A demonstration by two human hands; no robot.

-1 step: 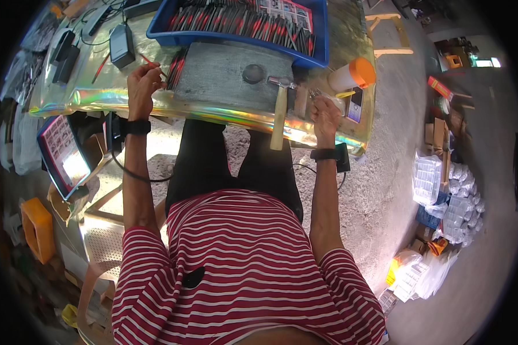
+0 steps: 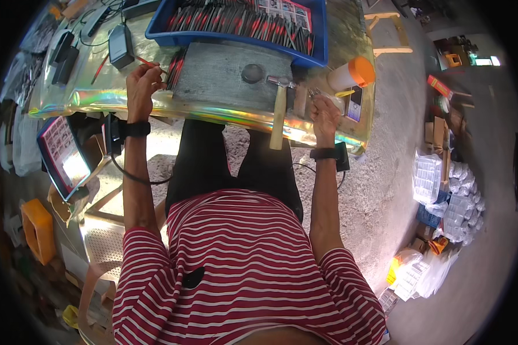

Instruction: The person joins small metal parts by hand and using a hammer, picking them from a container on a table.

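My left hand [image 2: 140, 91] is closed at the table's left side, fingertips pinching a thin red-and-dark stick [image 2: 147, 62]. Beside it, several similar red-and-dark sticks [image 2: 175, 70] lie against a grey slab [image 2: 218, 75]. On the slab rests a round dark metal disc [image 2: 252, 73]. A hammer [image 2: 279, 109] with a wooden handle lies across the slab's right end, its handle jutting past the table edge. To the right of it, my right hand [image 2: 326, 112] has its fingers bent together at some small metal pieces [image 2: 315, 92]; what exactly it grips is too small to tell.
Behind the slab stands a blue bin [image 2: 236, 43] packed with dark, red-marked sticks. An orange-lidded jar [image 2: 351, 75] is beyond my right hand. A grey power adapter [image 2: 121, 46] with cables sits at the far left. Plastic-wrapped packs [image 2: 457, 207] lie on the floor at right.
The red-and-dark stick in my left hand has turned slightly flatter. My right hand looks almost unmoved.
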